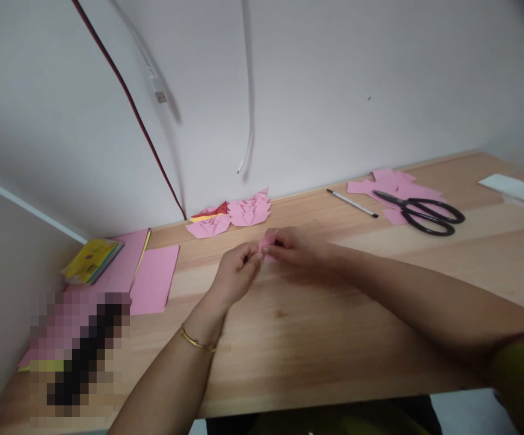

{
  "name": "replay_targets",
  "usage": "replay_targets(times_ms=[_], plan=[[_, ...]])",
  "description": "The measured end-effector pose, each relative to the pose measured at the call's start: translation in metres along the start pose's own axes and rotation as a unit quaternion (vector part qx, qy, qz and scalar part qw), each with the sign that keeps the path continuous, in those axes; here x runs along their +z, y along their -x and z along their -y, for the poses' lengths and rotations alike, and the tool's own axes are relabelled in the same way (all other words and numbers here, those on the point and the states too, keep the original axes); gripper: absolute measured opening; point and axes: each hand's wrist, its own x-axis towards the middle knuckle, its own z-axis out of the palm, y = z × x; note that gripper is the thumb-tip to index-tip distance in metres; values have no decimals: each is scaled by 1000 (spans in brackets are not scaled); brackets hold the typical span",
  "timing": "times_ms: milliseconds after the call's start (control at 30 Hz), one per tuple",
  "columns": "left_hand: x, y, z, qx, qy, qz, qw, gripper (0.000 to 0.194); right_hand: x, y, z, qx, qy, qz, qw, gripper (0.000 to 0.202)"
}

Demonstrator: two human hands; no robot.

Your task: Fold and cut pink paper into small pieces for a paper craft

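Wooden bench (316,338) against white wall. Left hand (237,272) and right hand (296,248) pinch small pink paper piece (267,244), just in front of folded pink stack (248,211). Paper judged light, thin, crease-prone; grip edges with fingers, minimal pressure.

Wooden desk (334,338) against a white wall; folded pink paper pieces (248,212) at the wall edge, centre; black scissors (425,214) lying on pink paper scraps (393,184), right; pen (351,203) just left of them; flat pink sheet (154,279) and yellow packet (90,260), left; red cable (126,96) down the wall.
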Motion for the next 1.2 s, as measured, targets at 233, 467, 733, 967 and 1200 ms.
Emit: replay_targets(times_ms=[233, 467, 733, 967, 1200], plan=[[2, -5, 7, -32, 124, 17, 992, 31, -2, -2, -3, 28, -91, 13, 995, 24], [3, -4, 9, -24, 96, 18, 995, 25, -4, -4, -5, 35, -104, 0, 994, 31], [8, -5, 10, -21, 126, -12, 992, 23, -3, -3, -9, 27, -96, 11, 995, 21], [6, -4, 9, -18, 98, -21, 995, 20, -1, -2, -7, 37, -72, 6, 997, 25], [7, -6, 10, -4, 112, -43, 993, 19, 1, 0, -4, 23, -59, -20, 998, 18]])
